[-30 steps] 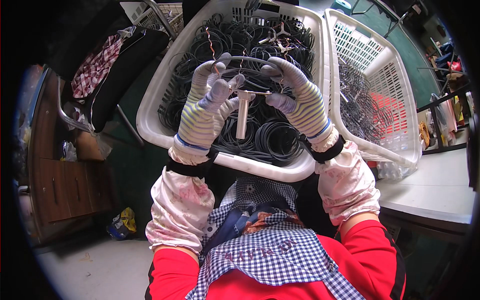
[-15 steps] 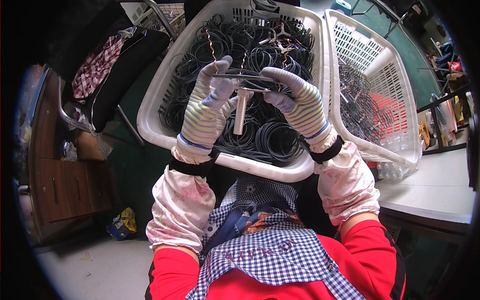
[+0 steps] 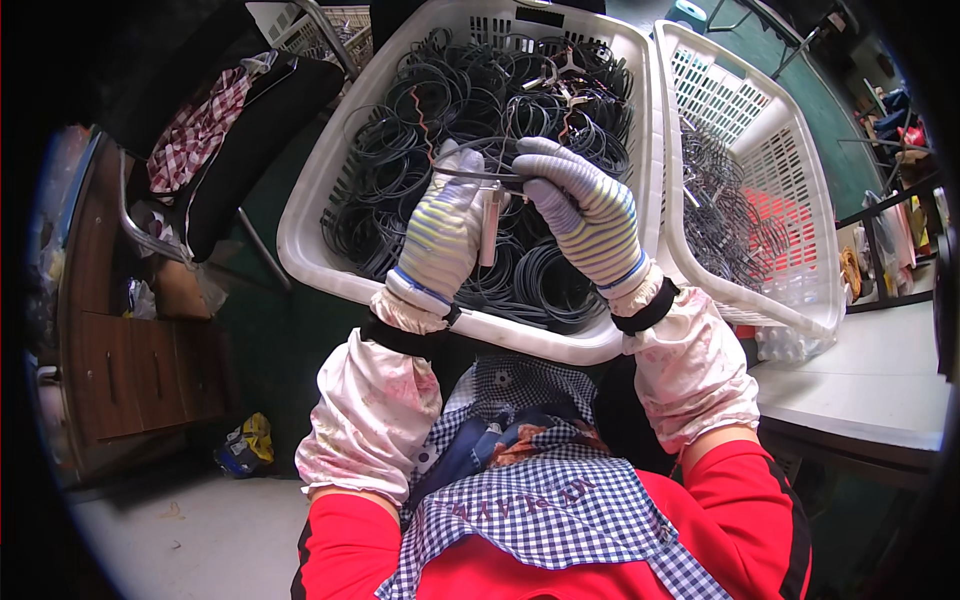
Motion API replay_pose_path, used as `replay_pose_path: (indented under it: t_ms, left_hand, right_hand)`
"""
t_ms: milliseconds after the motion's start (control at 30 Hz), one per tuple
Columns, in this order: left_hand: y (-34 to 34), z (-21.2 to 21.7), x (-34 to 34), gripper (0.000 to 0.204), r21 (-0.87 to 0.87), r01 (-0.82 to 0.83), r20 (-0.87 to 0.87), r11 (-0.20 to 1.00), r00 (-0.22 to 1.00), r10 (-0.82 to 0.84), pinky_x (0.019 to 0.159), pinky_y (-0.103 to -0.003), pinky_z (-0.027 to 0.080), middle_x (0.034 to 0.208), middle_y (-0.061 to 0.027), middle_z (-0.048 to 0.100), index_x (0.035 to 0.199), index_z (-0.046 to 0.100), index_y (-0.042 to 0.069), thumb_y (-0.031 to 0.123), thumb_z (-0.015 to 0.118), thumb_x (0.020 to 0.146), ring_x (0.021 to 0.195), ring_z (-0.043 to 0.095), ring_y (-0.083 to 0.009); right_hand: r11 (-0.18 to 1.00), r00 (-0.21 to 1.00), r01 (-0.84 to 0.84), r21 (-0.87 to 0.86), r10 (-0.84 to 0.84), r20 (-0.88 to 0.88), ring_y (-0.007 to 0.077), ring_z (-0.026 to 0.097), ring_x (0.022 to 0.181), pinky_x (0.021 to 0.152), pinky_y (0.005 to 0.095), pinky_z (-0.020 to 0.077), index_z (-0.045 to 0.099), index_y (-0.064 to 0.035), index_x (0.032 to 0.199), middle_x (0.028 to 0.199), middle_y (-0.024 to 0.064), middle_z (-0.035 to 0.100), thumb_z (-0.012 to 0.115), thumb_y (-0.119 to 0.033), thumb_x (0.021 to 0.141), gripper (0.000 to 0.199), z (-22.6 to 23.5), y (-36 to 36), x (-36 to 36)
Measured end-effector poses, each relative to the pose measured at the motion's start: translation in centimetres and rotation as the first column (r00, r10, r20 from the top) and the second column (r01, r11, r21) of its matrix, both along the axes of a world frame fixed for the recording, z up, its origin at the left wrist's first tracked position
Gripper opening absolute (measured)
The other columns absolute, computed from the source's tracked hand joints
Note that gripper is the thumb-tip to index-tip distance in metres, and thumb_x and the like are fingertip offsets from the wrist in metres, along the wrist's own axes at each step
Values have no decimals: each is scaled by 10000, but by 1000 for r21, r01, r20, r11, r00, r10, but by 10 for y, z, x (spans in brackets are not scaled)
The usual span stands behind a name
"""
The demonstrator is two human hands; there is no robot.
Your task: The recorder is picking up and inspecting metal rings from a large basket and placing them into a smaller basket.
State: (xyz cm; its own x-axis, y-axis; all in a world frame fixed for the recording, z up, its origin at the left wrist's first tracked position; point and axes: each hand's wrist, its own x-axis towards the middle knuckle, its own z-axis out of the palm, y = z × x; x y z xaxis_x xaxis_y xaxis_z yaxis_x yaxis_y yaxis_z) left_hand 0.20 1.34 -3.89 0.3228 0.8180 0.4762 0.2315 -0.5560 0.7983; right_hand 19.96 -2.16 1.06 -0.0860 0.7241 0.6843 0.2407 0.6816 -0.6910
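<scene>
Both my hands wear striped knit gloves and work above a white plastic basket (image 3: pixel 545 345). A loop of dark cable (image 3: pixel 460 174) with a twisted copper end (image 3: pixel 421 120) is stretched between them. My left hand (image 3: pixel 440 235) is closed, its thumb and fingers pinching the cable near a pale metal tube (image 3: pixel 490 232), which hangs down beside it. My right hand (image 3: pixel 590 215) grips the other side of the loop between thumb and fingers. Many dark cable coils (image 3: pixel 556 285) fill the basket below; white three-armed fittings (image 3: pixel 570 100) lie at its far right.
To the right stands a second white basket (image 3: pixel 822 215) holding thin dark wires (image 3: pixel 715 205). A white tabletop (image 3: pixel 860 390) is at the lower right. On the left are a black chair (image 3: pixel 265 130) with a checked cloth (image 3: pixel 200 130) and a brown drawer cabinet (image 3: pixel 125 370).
My left hand has moved right, toward the metal tube, and its fingers have closed in more. My right hand has turned slightly, and the gap between the hands is narrower.
</scene>
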Motion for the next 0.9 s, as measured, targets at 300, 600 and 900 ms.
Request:
replay_pose_path:
  t_ms: [300, 600, 900]
  left_hand:
    - [0, 14, -1, 305, -625, 521, 728, 581, 658, 193, 495, -264, 537, 908, -101, 670, 1219, 585, 54, 290, 546, 1030, 624, 662, -190]
    - [-6, 4, 1, 290, -570, 382, 614, 727, 786, 69, 488, -227, 492, 887, -112, 674, 1143, 598, 25, 288, 559, 1027, 708, 682, -225]
    - [-19, 30, 18, 193, -709, 359, 649, 608, 669, 362, 520, -203, 488, 835, -20, 619, 1141, 612, 56, 170, 505, 1027, 634, 590, -87]
  right_hand:
    - [998, 999, 49, 33, -48, -4, 294, 688, 1022, 893, 330, 539, 654, -10, 1189, 1172, 185, 667, 740, -157, 877, 356, 1, -3, -2]
    - [970, 964, 218, 106, -231, 130, 333, 689, 1012, 895, 381, 535, 682, -28, 1146, 1115, 167, 703, 858, -318, 720, 545, -3, -1, -9]
    - [958, 960, 235, 162, -255, 119, 313, 704, 964, 862, 365, 543, 722, -29, 1044, 1046, 144, 723, 849, -294, 736, 426, 0, -2, -5]
